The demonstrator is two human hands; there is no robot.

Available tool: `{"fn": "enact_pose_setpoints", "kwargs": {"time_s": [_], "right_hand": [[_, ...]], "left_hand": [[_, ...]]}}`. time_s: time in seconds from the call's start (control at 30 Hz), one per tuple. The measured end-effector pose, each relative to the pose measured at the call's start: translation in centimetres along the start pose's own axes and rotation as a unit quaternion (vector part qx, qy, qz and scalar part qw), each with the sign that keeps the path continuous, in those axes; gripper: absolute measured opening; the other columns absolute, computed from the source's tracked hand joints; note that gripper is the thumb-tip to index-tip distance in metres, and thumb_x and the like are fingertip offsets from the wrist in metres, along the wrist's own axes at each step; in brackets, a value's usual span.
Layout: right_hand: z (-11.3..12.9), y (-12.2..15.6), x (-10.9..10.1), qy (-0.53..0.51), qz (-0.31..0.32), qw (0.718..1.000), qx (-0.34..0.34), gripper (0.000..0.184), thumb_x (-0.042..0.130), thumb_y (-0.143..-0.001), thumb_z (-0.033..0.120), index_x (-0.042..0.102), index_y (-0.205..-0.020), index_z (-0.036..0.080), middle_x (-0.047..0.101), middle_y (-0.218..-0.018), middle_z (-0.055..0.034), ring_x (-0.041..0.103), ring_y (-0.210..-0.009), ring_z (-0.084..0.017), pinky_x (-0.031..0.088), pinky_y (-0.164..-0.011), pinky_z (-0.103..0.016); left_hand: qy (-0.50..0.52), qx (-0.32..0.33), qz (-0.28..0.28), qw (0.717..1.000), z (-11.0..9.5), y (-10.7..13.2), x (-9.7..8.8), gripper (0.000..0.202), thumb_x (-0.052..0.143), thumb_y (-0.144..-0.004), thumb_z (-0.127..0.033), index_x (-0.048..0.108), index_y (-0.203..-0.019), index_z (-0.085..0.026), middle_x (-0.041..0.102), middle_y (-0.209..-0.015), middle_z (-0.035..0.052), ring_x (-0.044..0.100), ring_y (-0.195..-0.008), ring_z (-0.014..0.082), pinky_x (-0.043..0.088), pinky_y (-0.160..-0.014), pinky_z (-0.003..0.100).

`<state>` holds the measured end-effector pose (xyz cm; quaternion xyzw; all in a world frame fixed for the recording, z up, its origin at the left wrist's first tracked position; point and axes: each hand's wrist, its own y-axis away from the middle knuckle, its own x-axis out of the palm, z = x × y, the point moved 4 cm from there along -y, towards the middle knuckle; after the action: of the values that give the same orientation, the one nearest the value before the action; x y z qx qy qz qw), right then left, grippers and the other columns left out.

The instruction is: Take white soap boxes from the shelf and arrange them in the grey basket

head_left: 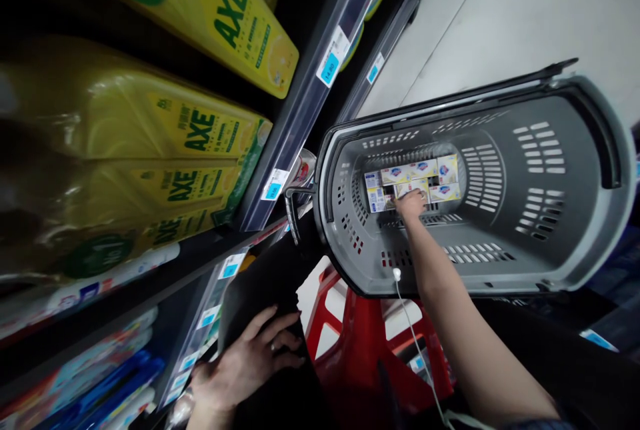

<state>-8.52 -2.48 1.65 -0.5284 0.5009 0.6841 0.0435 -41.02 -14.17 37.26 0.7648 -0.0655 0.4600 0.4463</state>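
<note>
My right hand (411,204) reaches deep into a grey plastic shopping basket (575,217) and closes over one of several small white and yellow soap boxes (425,171) lying on its bottom. My left hand (250,358) rests with fingers spread on a black surface (270,283) near the lower shelf edge, holding nothing.
Yellow AXE detergent bottles (200,143) fill the shelves on the left, with blue price tags (330,60) along the shelf rails. A red plastic stool or crate (360,343) stands under the basket. A white cable (415,343) hangs by my right arm. Grey floor (500,10) lies beyond.
</note>
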Motion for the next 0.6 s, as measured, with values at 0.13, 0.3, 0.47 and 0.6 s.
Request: {"fn": "enact_pose_setpoints", "kwargs": {"time_s": [0.13,0.3,0.47,0.6], "right_hand": [[-0.02,-0.05,0.38,-0.005,0.016,1.0,-0.004,0.082,0.071,-0.076,0.05,0.038,-0.135,0.005,0.048,-0.129,-0.025,0.05,-0.12,-0.036,0.047,-0.095,-0.047],[-0.19,-0.21,0.59,-0.005,0.015,1.0,-0.017,0.08,0.071,-0.077,0.047,0.037,-0.137,0.005,0.049,-0.129,-0.0249,0.05,-0.119,-0.036,0.048,-0.094,-0.049],[-0.1,-0.25,0.55,-0.004,0.015,1.0,-0.022,0.079,0.07,-0.079,0.046,0.037,-0.137,0.004,0.048,-0.13,-0.0258,0.051,-0.119,-0.036,0.048,-0.094,-0.048],[-0.13,-0.01,0.26,-0.001,0.009,1.0,-0.022,0.077,0.07,-0.077,0.047,0.04,-0.133,0.004,0.048,-0.13,-0.0258,0.051,-0.118,-0.035,0.047,-0.094,-0.048]], "left_hand": [[0.009,0.0,-0.003,1.0,-0.01,-0.16,0.16,0.084,0.067,-0.071,-0.061,0.047,-0.144,-0.025,0.045,-0.149,0.0141,0.052,-0.122,0.0337,0.041,-0.101,0.051],[0.022,-0.001,-0.003,1.0,-0.02,-0.1,0.34,0.083,0.067,-0.072,-0.059,0.047,-0.144,-0.023,0.044,-0.149,0.0149,0.051,-0.123,0.0327,0.041,-0.102,0.049],[0.011,-0.004,-0.009,1.0,0.02,0.14,0.09,0.083,0.067,-0.07,-0.061,0.048,-0.143,-0.026,0.046,-0.149,0.013,0.051,-0.122,0.033,0.041,-0.101,0.05],[-0.004,-0.006,-0.019,1.0,0.08,0.28,-0.39,0.084,0.067,-0.068,-0.064,0.049,-0.142,-0.029,0.048,-0.147,0.0111,0.051,-0.119,0.0335,0.042,-0.099,0.052]]}}
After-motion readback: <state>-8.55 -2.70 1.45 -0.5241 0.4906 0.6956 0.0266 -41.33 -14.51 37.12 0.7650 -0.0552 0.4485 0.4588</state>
